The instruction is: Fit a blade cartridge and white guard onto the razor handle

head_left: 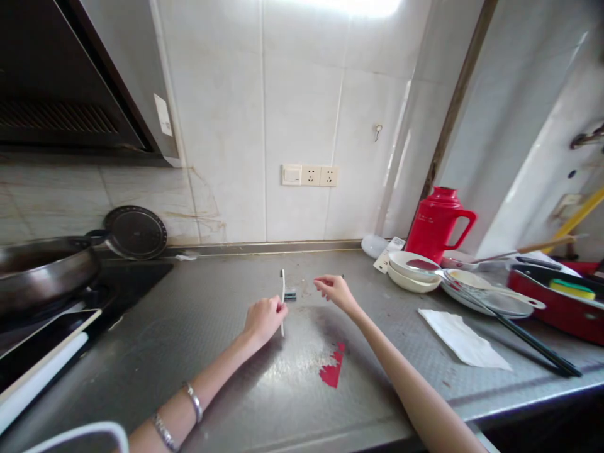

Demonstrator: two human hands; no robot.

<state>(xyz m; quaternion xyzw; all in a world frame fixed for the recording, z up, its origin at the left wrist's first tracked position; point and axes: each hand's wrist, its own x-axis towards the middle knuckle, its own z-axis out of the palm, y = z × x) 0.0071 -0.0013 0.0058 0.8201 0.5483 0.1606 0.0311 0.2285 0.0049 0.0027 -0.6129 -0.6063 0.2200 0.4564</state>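
Observation:
My left hand (265, 319), with two silver bracelets on its wrist, is closed on a thin white stick (283, 286) held roughly upright over the metal counter. Just behind the stick lies a small dark green item (290, 296), partly covered by it. To the right, my right hand (333, 289) hovers with its fingers bent and pressed together; what it holds, if anything, is too small to make out. A torn red piece (334, 368) lies on the counter (283, 402) in front of both hands.
At the left stand a pan (42, 270) on the stove and a round dark lid (136, 233). On the right are a red thermos (436, 223), white bowls (413, 283), a white napkin (462, 340), dark chopsticks (533, 343) and a red pot (557, 308).

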